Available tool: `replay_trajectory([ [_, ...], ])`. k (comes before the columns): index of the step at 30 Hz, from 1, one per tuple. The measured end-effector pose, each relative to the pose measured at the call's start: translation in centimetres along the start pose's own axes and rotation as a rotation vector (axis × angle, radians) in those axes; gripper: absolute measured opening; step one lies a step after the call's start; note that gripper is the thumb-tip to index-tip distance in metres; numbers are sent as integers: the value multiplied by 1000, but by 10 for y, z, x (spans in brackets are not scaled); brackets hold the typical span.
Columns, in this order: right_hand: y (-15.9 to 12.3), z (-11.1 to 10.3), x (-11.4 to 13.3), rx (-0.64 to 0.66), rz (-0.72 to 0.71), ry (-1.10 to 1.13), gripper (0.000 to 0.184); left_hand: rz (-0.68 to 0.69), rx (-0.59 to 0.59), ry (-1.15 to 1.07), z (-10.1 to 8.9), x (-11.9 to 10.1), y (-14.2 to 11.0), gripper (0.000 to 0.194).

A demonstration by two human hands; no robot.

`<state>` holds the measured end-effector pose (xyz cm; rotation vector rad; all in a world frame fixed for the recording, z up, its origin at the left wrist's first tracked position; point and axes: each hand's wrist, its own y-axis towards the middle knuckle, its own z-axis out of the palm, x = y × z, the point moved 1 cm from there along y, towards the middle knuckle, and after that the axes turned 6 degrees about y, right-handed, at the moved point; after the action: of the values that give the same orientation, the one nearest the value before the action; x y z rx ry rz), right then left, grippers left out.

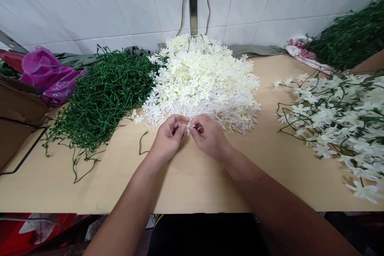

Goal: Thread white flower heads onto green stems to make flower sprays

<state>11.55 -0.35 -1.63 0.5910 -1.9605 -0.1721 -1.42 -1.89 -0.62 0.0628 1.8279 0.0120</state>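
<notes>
Soft shadows cross the brightly lit tabletop [198, 188].

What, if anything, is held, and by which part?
A small whitish piece, pinched by left grip and right grip together; the exact part cannot be told.

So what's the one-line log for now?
left hand: pinching small white piece; right hand: pinching same piece; beyond: white flower pile; left side: green stems; right side: stemmed white flowers

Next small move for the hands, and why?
Probably a gentle adjustment of the small white piece, before reaching for the loose green stem. The left hand and right hand both pinch the piece, close together, and no green shows on it. The stem lies on the table, left of the left hand.
</notes>
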Motion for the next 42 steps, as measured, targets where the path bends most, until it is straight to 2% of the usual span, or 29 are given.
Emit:
replay_trajectory([
  [4, 0, 4, -3, 18, -1, 61, 3, -8, -16, -16, -1, 1, 1, 11],
  [10, -2, 11, -10, -17, 62, 90, 3, -29, 26, -109, 3, 1, 1, 10],
  [14, -1, 11, -13, -32, 144, 254, 8, -23, 20, -193, 3, -2, 2, 12],
  [17, 2, 8, -12, -68, 174, 357, 12, -73, -32, -186, -1, -4, 2, 16],
  [20, 4, 4, -12, -119, 174, 397, 13, -156, -33, -180, -4, -4, 2, 21],
  [24, 5, 2, -13, -140, 140, 350, 12, -198, 12, -153, -5, 1, 3, 24],
  [29, 5, 2, -15, -157, 81, 260, 9, -200, -9, -117, -3, 9, 5, 22],
  [42, 3, 0, -14, -117, 58, 237, 0, -113, -21, -23, -3, 12, 6, 14],
])
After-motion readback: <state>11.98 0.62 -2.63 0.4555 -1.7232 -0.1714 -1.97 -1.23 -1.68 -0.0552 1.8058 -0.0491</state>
